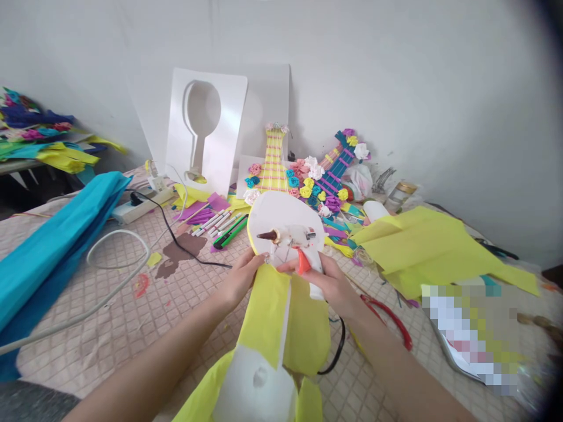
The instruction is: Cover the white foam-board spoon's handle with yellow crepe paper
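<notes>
My right hand (331, 282) is closed around a white glue gun (294, 237) with an orange trigger, its dark nozzle pointing left. My left hand (243, 274) pinches the edge of a white guitar-shaped foam piece (275, 212) partly wrapped in yellow paper (268, 310). The nozzle hovers just above the foam's round body, near my left fingertips. The foam's neck runs toward me, and its white head (257, 384) shows at the bottom.
Two decorated paper guitars (275, 167) with paper flowers lean by the wall, beside a white foam cutout sheet (206, 126). Yellow paper (422, 246) lies right, blue paper (48, 246) left. Pens, a green cutter (231, 231), a power strip (136, 208), cables and red scissors (391, 319) lie around.
</notes>
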Action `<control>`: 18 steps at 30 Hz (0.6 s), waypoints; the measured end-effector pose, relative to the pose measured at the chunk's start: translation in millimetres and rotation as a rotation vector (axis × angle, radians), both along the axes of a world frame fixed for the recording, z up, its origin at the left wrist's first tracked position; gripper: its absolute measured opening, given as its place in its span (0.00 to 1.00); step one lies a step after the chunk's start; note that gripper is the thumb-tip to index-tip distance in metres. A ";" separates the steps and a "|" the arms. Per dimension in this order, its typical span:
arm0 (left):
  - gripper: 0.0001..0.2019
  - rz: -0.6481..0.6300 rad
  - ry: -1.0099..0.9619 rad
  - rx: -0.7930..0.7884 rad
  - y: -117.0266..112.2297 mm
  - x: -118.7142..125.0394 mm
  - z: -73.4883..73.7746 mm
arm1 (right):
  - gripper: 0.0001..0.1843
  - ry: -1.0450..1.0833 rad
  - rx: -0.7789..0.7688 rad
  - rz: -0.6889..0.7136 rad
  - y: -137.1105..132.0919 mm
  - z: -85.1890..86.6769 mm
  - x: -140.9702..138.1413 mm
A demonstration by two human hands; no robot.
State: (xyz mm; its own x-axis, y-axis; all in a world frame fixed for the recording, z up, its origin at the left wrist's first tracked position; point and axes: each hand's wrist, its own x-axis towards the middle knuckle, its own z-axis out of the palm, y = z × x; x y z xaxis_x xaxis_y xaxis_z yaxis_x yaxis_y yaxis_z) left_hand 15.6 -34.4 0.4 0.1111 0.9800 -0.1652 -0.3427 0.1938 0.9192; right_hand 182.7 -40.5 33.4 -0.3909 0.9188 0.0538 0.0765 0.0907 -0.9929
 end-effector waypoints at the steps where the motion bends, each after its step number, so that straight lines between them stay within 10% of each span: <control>1: 0.18 -0.020 -0.017 0.004 0.9 -0.2 -1.4 | 0.14 -0.009 0.002 -0.003 0.1 -1.1 1.1; 18: 0.12 -0.253 0.082 0.081 -3.6 -11.5 3.9 | 0.09 0.313 -0.057 -0.260 -3.6 -9.4 54.6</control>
